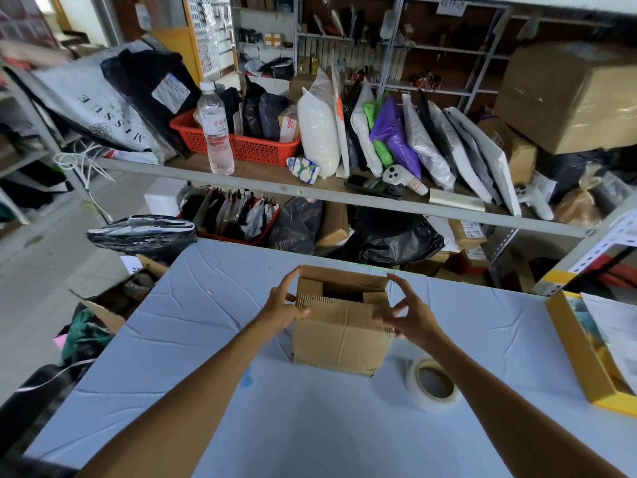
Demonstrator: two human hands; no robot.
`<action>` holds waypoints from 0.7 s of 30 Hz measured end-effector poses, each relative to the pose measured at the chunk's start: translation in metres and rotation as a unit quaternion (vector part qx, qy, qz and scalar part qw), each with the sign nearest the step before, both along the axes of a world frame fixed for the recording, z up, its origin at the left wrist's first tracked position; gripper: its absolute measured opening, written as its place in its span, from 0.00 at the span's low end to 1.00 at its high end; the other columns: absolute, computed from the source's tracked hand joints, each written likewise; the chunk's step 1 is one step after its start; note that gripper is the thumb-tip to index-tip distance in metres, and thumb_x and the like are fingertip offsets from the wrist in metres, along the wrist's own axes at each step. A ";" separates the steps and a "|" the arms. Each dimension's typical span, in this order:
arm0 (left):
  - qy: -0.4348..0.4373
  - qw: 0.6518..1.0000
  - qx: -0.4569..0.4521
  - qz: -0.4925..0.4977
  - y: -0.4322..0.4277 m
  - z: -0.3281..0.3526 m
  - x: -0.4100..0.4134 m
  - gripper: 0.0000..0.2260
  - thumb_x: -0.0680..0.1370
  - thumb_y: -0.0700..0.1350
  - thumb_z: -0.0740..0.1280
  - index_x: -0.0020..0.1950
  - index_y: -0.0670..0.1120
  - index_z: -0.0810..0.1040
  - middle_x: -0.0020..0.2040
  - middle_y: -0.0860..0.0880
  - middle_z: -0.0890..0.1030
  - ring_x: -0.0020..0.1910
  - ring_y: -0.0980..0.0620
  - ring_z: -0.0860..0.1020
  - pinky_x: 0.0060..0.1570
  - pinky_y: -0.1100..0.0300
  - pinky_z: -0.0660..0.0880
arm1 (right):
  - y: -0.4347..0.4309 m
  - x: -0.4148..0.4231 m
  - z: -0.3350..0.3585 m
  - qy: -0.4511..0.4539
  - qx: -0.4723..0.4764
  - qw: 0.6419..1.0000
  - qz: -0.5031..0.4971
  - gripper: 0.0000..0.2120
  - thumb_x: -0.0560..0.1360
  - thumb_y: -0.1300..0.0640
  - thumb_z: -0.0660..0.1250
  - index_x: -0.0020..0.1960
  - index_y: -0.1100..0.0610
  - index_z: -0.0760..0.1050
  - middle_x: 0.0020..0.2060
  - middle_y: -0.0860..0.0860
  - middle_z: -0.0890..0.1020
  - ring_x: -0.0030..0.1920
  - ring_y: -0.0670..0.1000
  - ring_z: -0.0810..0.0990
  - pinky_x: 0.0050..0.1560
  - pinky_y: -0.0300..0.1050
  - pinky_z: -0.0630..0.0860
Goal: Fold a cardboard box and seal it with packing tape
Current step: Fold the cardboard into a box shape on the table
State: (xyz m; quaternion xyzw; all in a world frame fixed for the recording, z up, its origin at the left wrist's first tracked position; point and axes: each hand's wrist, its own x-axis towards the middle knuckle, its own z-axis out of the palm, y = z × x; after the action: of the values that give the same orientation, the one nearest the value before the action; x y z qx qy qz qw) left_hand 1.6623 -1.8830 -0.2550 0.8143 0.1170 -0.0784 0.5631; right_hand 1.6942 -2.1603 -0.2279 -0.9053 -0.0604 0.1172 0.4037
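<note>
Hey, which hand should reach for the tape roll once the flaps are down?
Probably the right hand: the packing tape roll lies on the table beside that forearm, while the left hand is across the cardboard box.

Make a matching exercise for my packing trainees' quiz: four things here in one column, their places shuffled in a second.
Things
1. cardboard box
2. roll of tape
3. water bottle
4. yellow-edged tray

Places
A. standing on the shelf, in front of the red basket
B. lying flat on the table, right of the box
C. at the table's right edge
D. upright between the left hand and the right hand

Pairs: 1-D, 2-B, 3-A, 4-C
</note>
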 end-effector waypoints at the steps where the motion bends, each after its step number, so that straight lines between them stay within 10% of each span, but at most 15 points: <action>1: -0.004 1.000 -0.012 0.010 0.001 -0.003 -0.001 0.34 0.73 0.36 0.72 0.70 0.62 0.63 0.60 0.43 0.69 0.57 0.47 0.74 0.49 0.57 0.79 | -0.001 -0.001 0.000 -0.006 -0.006 1.000 0.002 0.32 0.68 0.51 0.77 0.64 0.37 0.64 0.42 0.53 0.80 0.33 0.53 0.82 0.31 0.41 0.80; 10: -0.028 0.999 0.040 0.021 0.001 -0.009 -0.006 0.14 0.75 0.51 0.70 0.57 0.50 0.72 0.59 0.46 0.76 0.54 0.50 0.76 0.46 0.60 0.75 | -0.002 -0.004 -0.015 -0.031 0.019 0.999 -0.040 0.06 0.70 0.47 0.73 0.45 0.44 0.77 0.50 0.48 0.79 0.29 0.48 0.81 0.25 0.28 0.69; 13: -0.067 0.995 0.059 0.051 -0.005 -0.011 -0.010 0.13 0.75 0.51 0.70 0.55 0.48 0.74 0.58 0.48 0.77 0.55 0.49 0.77 0.49 0.58 0.75 | 0.000 -0.006 -0.027 -0.027 0.059 0.997 -0.043 0.04 0.72 0.47 0.72 0.45 0.41 0.77 0.49 0.46 0.82 0.32 0.45 0.80 0.28 0.38 0.77; 16: -0.072 0.994 0.050 0.063 -0.009 -0.012 -0.016 0.13 0.75 0.50 0.70 0.58 0.49 0.75 0.59 0.49 0.77 0.53 0.49 0.80 0.56 0.50 0.76 | 0.000 -0.008 -0.038 -0.025 0.094 0.993 -0.067 0.06 0.72 0.45 0.71 0.47 0.39 0.75 0.49 0.41 0.82 0.33 0.42 0.81 0.34 0.49 0.80; 21: -0.070 0.995 0.028 0.066 -0.011 -0.009 -0.017 0.13 0.75 0.46 0.72 0.58 0.48 0.77 0.57 0.50 0.79 0.49 0.52 0.80 0.47 0.64 0.74 | -0.003 -0.007 -0.044 -0.021 0.103 0.992 -0.065 0.20 0.72 0.45 0.71 0.63 0.36 0.72 0.54 0.44 0.81 0.44 0.51 0.83 0.44 0.55 0.82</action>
State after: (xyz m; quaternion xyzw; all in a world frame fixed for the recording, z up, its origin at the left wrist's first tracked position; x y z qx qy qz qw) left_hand 1.6455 -1.8937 -0.2635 0.8234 0.1335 0.0193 0.5511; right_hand 1.6873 -2.1630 -0.2719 -0.8630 -0.0217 0.0652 0.5005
